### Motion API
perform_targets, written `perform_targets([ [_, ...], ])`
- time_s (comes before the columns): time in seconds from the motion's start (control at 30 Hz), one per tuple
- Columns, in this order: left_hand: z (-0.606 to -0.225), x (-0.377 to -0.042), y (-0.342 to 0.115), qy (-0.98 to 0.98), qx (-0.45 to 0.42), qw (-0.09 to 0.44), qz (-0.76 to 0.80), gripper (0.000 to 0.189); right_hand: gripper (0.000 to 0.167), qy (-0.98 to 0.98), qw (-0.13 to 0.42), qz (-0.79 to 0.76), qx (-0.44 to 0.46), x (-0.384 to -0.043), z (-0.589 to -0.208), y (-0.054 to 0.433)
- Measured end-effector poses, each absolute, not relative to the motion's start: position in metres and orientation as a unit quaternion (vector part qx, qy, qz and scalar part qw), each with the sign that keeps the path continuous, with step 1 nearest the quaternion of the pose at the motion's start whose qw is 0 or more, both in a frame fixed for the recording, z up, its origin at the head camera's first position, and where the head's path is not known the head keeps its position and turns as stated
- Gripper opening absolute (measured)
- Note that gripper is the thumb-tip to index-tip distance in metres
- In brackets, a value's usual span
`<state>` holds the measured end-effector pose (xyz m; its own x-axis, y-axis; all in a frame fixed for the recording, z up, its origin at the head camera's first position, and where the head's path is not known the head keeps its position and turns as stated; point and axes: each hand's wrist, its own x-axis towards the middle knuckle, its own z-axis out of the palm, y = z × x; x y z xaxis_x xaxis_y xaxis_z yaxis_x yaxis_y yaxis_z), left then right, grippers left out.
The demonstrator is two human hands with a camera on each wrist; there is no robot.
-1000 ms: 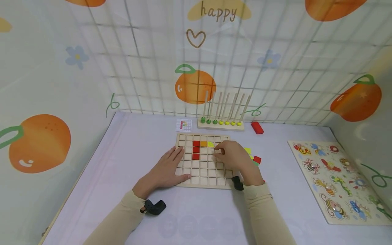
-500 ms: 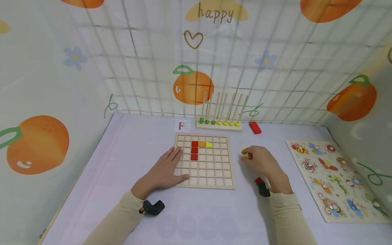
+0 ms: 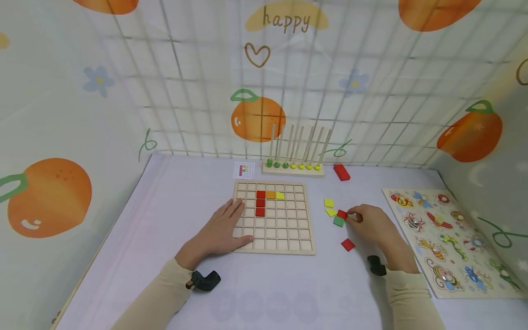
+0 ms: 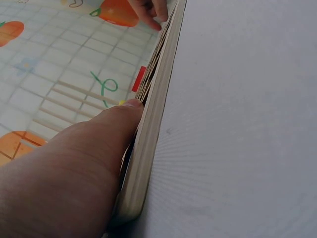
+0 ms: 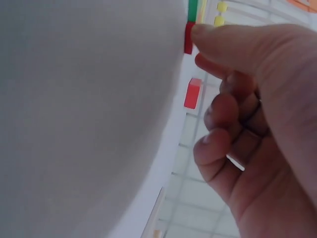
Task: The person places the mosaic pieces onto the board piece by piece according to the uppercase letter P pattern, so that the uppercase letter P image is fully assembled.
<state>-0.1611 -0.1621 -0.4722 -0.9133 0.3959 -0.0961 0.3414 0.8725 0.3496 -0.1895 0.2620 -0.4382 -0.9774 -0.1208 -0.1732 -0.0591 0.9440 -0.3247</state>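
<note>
L hand: yours [image 3: 221, 228], fingers spread, resting over the left side of the gridded wooden board [image 3: 282, 223]; thumb down near its lower left corner.
R hand: yours [image 3: 373, 223], to the right of the board; fingers curled, thumb + index tips at the right edge of a red tile [image 3: 341, 214]. Can't tell if it's properly pinched btwn them; it looks flat on the tabletop [image 3: 185, 192], next to the green tile [image 3: 338, 222].
Tiles placed: 5 in the board: 3 reds [image 3: 260, 202] in a column, then orange [image 3: 270, 195] & yellow [image 3: 280, 196] running right from the top red. Yellow one isn't a full sq.
Tiles loose: 5 btwn board & puzzle: the red at your R hand, the green, a yellow sq [image 3: 328, 202], a cut-shaped yellow piece [image 3: 331, 212], and another red [image 3: 348, 244] a bit nearer you.
Progress: abt halfway, I'd judge, if all loose ones go in. The pattern card [image 3: 244, 170] behind the board shows a coloured grid; prob your guide, but too small to check cell by cell.
Around: bead rack [image 3: 294, 171] & red block [image 3: 341, 173] at the back; animal puzzle [image 3: 416, 245] far right.
</note>
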Motion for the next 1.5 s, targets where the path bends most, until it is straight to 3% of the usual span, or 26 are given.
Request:
perform_targets([
  [0.3,-0.475,-0.162,-0.163,0.964,0.191,0.084,0.162,0.106,0.038,0.979,0.079,-0.174,-0.064,-0.189,-0.441,0.263],
  [0.6,-0.475,-0.163,-0.163,0.965,0.190,0.080,0.162,0.106,0.027,0.980,0.089,-0.168,-0.057,-0.192,-0.441,0.258],
  [1.5,-0.472,-0.161,-0.163,0.963,0.193,0.078,0.170,0.105,0.029,0.982,0.063,-0.160,-0.079,-0.197,-0.429,0.232],
])
